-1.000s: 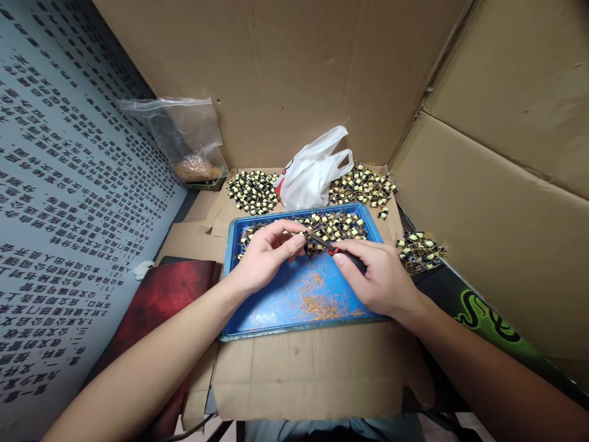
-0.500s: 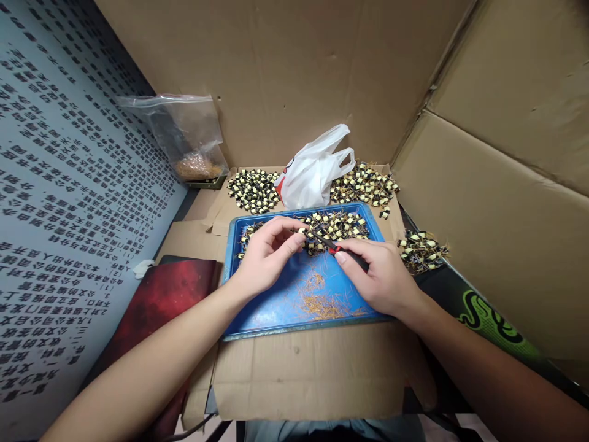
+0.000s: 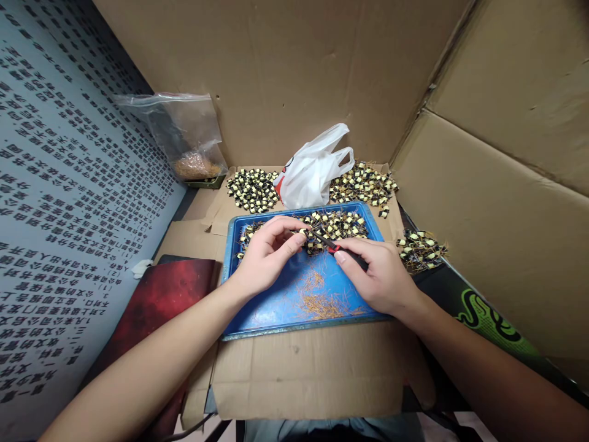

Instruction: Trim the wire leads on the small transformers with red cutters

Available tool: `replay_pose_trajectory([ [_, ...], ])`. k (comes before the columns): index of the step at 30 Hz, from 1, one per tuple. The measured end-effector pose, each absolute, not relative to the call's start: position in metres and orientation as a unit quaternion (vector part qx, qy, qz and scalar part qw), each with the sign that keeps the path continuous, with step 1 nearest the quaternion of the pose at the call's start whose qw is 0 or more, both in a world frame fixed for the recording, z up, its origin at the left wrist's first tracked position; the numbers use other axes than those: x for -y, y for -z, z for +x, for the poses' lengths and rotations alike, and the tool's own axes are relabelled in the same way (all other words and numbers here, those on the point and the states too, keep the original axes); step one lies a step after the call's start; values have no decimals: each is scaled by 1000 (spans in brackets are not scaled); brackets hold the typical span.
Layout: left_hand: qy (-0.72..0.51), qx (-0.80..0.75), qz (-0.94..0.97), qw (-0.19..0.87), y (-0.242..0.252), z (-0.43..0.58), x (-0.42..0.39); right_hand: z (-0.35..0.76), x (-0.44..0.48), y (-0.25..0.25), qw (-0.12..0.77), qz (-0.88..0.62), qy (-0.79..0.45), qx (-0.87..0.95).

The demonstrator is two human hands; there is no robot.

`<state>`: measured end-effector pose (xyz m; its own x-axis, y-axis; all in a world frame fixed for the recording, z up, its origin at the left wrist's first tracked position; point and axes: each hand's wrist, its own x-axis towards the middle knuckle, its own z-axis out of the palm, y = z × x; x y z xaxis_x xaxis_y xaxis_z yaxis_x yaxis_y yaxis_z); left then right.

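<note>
Over the blue tray [image 3: 267,307], my left hand [image 3: 271,252] pinches a small yellow-and-black component [image 3: 303,232] between thumb and fingertips. My right hand [image 3: 380,276] is wrapped round a black-and-red hand tool [image 3: 352,255], whose thin dark tip points left and reaches the component. Whether the tip touches it is too small to tell. Many similar components with copper-coloured wires [image 3: 343,225] lie along the tray's back half. Loose wire clippings [image 3: 322,305] are scattered on the tray floor, between and below my hands.
Behind the tray are a white plastic bag [image 3: 313,172] and component piles on its left [image 3: 252,190] and right [image 3: 365,184]. Another pile [image 3: 421,250] sits right of the tray. A clear bag of clippings [image 3: 197,164] stands back left. Cardboard walls [image 3: 285,73] enclose the back and right.
</note>
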<state>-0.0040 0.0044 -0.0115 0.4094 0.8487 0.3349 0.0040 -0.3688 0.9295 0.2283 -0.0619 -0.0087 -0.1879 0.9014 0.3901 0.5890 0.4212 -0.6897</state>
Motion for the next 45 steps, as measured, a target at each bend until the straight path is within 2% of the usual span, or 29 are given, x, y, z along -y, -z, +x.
replay_pose_trajectory([
  [8,-446,-315,707,450,12,-5,-5,228,62,7,391,-502,-201,745],
  [20,-431,-331,780,312,12,-9,-2,228,62,6,383,-513,-197,743],
  [45,-437,-345,764,325,12,-9,-1,229,61,7,395,-516,-180,738],
])
